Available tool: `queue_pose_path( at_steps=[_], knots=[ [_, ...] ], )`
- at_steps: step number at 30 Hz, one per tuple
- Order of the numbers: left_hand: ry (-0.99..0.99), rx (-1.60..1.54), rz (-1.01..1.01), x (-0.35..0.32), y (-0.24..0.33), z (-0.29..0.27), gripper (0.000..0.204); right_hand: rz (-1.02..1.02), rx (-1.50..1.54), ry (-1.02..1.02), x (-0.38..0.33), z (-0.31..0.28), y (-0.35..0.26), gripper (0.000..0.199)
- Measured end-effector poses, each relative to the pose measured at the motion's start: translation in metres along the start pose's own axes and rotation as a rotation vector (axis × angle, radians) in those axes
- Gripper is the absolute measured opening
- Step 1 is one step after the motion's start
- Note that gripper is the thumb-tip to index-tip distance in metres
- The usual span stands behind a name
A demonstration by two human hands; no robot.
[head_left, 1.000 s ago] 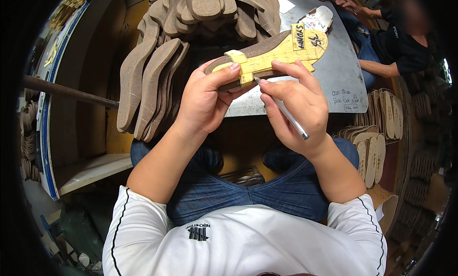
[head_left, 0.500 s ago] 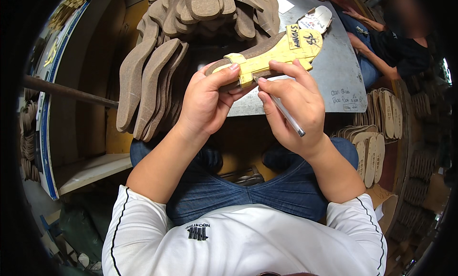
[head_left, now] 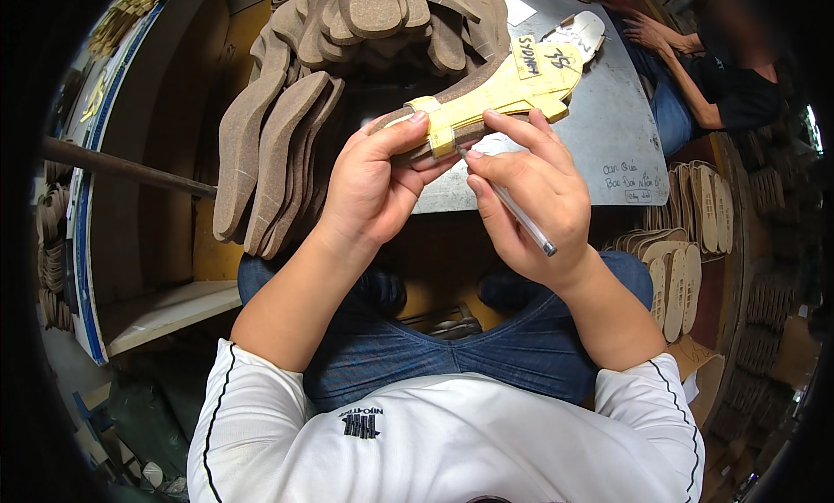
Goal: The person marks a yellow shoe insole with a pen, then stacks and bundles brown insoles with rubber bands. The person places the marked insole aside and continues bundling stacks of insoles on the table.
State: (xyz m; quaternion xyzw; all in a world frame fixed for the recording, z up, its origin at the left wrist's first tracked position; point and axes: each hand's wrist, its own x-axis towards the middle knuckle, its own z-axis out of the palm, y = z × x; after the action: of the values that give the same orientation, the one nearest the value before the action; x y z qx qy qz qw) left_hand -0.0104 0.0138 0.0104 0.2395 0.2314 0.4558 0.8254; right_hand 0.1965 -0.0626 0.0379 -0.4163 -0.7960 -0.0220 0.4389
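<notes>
My left hand (head_left: pixel 378 177) is closed round the toe end of a brown shoe insole (head_left: pixel 465 88), thumb on top. Over the insole lies a yellow sole-shaped template (head_left: pixel 499 95) with dark writing at its heel and a strap wrapped across its front part. Between the fingers of my right hand (head_left: pixel 539 182) is a clear pen (head_left: pixel 526 218), its tip at the insole's near edge beside the strap. My right forefinger rests along the template's near side. Both pieces are held tilted above the table's near edge.
A big heap of brown insoles (head_left: pixel 317 25) covers the table's left part, several hanging over its edge. Another template (head_left: pixel 578 34) lies on the grey metal table (head_left: pixel 621 147). Racks of pale insoles (head_left: pixel 678 277) stand at right. A person (head_left: pixel 730 86) sits at the far right. A shelf (head_left: pixel 174 312) is at left.
The insole and template have tilted a little, with the heel end swinging slightly left. My right hand and the pen have shifted slightly left. The other person's hands have moved.
</notes>
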Motion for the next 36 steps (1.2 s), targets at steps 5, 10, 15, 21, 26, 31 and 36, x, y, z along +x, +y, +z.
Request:
queue_pose_path(
  at_steps=[5,10,15,21,26,31,36],
  knots=[
    [0.013,0.004,-0.009,0.000,0.000,-0.001,0.034,0.019,0.033,0.020,0.001,-0.002,-0.002,0.021],
    [0.039,0.118,0.025,-0.003,-0.004,0.001,0.029,0.040,0.036,-0.008,0.000,0.002,-0.006,0.019],
    [0.086,0.195,0.087,-0.010,-0.014,0.009,0.025,0.032,0.093,-0.015,-0.004,0.015,-0.007,0.025],
    [0.061,0.203,0.122,-0.011,-0.014,0.009,0.024,0.031,0.075,-0.031,-0.005,0.018,-0.008,0.026],
    [0.046,0.204,0.131,-0.012,-0.013,0.007,0.024,0.035,0.062,-0.029,-0.004,0.018,-0.010,0.024],
    [0.085,0.181,0.121,-0.012,-0.014,0.007,0.024,0.017,0.071,-0.047,-0.005,0.018,-0.012,0.024],
    [0.073,0.148,0.058,-0.008,-0.013,-0.001,0.026,0.024,0.096,-0.051,-0.005,0.019,-0.011,0.024]
  ],
)
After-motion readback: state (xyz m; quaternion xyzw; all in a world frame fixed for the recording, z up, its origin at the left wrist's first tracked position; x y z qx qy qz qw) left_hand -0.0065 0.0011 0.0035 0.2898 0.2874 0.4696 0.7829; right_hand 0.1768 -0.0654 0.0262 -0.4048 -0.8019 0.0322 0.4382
